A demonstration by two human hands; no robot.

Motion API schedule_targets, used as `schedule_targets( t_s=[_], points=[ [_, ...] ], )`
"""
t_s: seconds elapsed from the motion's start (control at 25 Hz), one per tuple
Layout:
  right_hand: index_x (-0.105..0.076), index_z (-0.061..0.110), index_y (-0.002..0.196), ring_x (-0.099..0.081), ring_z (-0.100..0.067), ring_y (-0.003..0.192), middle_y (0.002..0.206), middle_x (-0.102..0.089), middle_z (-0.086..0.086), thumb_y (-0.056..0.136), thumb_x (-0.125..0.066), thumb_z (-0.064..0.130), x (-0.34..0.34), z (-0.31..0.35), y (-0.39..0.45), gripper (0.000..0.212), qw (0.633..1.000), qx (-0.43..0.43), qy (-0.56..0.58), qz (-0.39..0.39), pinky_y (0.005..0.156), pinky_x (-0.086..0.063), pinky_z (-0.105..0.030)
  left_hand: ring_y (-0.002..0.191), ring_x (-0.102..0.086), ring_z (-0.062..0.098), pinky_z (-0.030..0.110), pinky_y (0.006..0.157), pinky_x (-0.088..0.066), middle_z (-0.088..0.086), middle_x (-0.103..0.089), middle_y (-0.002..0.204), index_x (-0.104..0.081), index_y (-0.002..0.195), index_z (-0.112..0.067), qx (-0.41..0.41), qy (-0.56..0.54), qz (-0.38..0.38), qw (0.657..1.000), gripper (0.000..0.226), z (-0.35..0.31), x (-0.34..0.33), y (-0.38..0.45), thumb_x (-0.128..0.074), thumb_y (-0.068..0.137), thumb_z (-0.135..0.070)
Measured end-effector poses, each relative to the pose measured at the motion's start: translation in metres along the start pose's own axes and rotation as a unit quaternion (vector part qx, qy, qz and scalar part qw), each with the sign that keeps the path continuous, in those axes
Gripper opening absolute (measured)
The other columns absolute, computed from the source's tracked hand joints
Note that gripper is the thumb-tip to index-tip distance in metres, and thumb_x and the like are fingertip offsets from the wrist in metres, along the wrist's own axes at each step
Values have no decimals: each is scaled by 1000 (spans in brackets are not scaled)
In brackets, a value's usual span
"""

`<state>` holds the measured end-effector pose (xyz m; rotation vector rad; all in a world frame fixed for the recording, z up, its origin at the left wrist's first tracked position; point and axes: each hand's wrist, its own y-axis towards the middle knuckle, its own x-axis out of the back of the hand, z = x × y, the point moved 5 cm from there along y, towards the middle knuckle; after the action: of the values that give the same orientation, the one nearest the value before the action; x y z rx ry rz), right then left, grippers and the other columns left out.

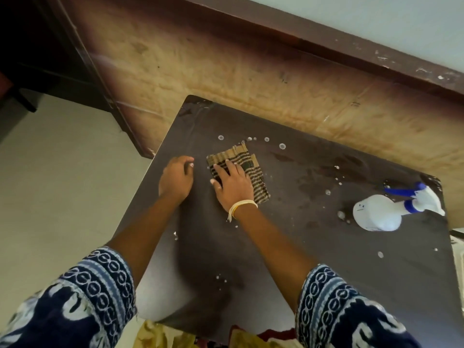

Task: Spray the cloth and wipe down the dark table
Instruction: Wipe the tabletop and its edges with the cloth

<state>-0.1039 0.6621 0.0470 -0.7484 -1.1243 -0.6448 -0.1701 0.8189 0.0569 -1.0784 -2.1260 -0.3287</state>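
Note:
A folded tan and dark checked cloth [247,167] lies on the dark table [313,259] near its far left part. My right hand [232,185] presses flat on the cloth's near left side, fingers spread. My left hand [175,178] rests on the table just left of the cloth, fingers curled, with nothing in it. A white spray bottle [379,216] with a blue and white trigger head [416,198] lies on its side at the table's far right corner. White droplets and wet smears dot the surface around the cloth and the bottle.
A worn wooden panel [251,71] runs along the wall behind the table. Pale floor [50,184] lies to the left of the table's left edge. Coloured fabric [175,337] shows below the near edge.

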Motion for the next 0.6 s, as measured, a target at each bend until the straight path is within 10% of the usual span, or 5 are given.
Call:
schedule_targets(
  t_s=[0.24,0.6],
  points=[
    [-19,40,153,-13,-26,151,164,-16,1,102,-25,44,-35,3,27,52,998,42,-34,-34,119,-16,-48,152,-10,26,46,122,-15,9,-12,164,-22,155,-13,-59,219,58,972,56,27,-15,35,-34,104,-35],
    [-19,51,149,-7,-39,150,165,-7,-7,98,-23,53,-15,-18,111,51,997,-15,-54,-60,118,-7,-57,153,-6,24,44,123,-10,6,-7,165,-6,158,-16,-58,301,40,951,64,45,-33,46,-14,102,-47]
  ],
)
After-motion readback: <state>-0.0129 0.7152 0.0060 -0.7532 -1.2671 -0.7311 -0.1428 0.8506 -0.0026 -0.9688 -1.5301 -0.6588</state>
